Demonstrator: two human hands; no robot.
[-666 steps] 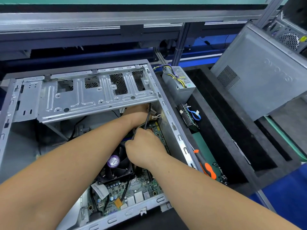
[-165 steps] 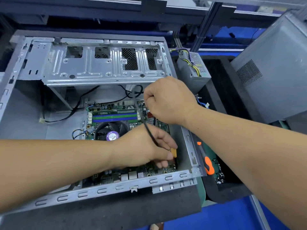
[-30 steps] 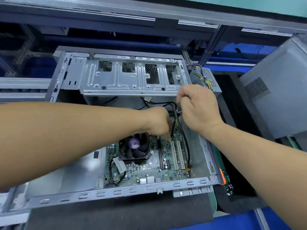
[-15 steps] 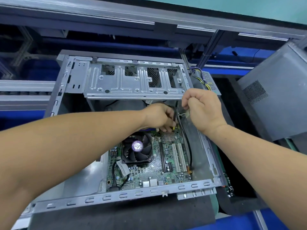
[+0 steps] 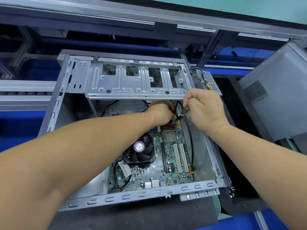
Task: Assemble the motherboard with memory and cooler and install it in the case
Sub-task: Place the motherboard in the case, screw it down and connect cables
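Fingers of our right hand (image 5: pixel 205 110) are curled tight and pinch a small pale plug (image 5: pixel 188 113) just under the drive cage (image 5: pixel 136 80). Our left hand (image 5: pixel 162 113) reaches in beside it — its fingers are bent around a black cable (image 5: pixel 189 135), though we cannot see the tips well.

We see the case (image 5: pixel 54 103) lying open on a dark mat (image 5: pixel 132 218). The board (image 5: pixel 167 163) sits flat inside it, down on the floor of the case, near the right wall. On the board the cooler (image 5: pixel 139 151) sits with its round purple label up. Two long white slots (image 5: pixel 180 157) run side by side to the right of the cooler. The black cable goes from our hands down along the right edge of the board to a small orange plug (image 5: pixel 191 170) at the near corner.

A grey power box (image 5: pixel 207 80) with yellow and black wires lies just past the right wall of the case. Farther right a big grey cover (image 5: pixel 274 97) leans — it has a patch of small holes in it.
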